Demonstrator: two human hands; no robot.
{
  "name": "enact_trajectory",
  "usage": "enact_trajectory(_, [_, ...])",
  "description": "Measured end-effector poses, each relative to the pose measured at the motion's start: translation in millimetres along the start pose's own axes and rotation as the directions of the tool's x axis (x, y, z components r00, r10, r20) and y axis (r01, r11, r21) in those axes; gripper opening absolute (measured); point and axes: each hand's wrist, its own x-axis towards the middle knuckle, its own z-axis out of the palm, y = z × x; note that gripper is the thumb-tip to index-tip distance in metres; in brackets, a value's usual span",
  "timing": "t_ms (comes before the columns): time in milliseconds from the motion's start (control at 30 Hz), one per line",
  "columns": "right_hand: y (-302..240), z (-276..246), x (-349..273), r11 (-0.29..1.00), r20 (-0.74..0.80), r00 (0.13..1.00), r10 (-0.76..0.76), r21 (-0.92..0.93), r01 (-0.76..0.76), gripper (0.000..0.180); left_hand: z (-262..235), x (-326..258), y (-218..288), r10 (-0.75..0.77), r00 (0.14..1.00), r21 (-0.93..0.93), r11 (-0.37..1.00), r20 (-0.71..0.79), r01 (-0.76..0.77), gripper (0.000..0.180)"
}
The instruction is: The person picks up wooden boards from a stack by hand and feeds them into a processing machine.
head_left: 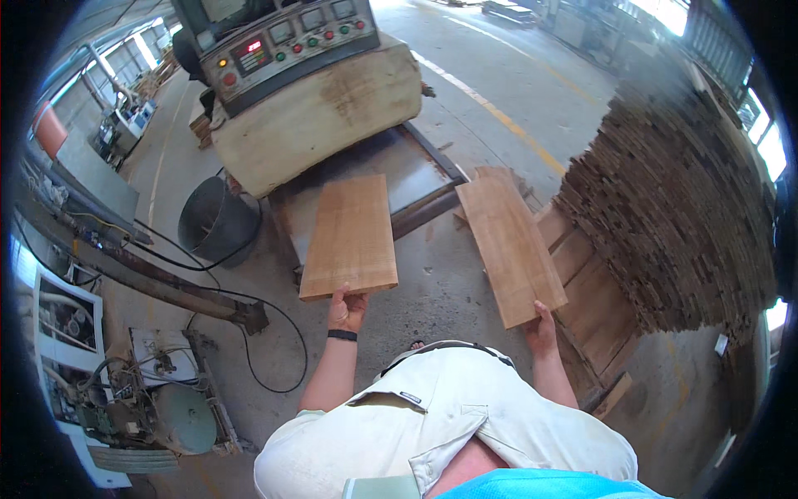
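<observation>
Two boards in play from the head view, and we have one for each hand! Flat, stiff wood by the look of it, hardly fragile, probably moderately heavy and tip-happy when held by one end; the long edges, near the middle, should give us a steadier hold. Our left board [349, 233] reaches out over the metal table [407, 162]; whether it rests there, we can't tell. Our left hand [347, 310], partly closed, grasps its near end, fingers tucked below. Across now: our right hand [542, 330] pinches the near corner of the right board [512, 249], thumb on top, beside the plank stack [665, 200].
</observation>
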Motion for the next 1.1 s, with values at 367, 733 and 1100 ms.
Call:
enact_trajectory(367, [103.3, 126.5, 140.2, 0.921, 0.061, 0.919, 0.389, -0.001, -0.390, 0.052, -49.7, 76.1, 19.5, -0.094, 0.961, -0.214, 0.976, -0.261, 0.038, 0.052])
enact_trajectory(733, [142.0, 168.2, 214.7, 0.770, -0.061, 0.812, 0.581, -0.282, -0.572, 0.047, -54.0, 108.0, -15.2, -0.330, 0.914, -0.166, 0.940, -0.235, 0.297, 0.045])
enact_trajectory(1100, [87.9, 200.8, 300.4, 0.293, 0.262, 0.906, 0.332, -0.942, 0.165, 0.051, 37.3, 158.4, -30.7, -0.147, 0.975, 0.624, 0.750, -0.166, 0.219, 0.050])
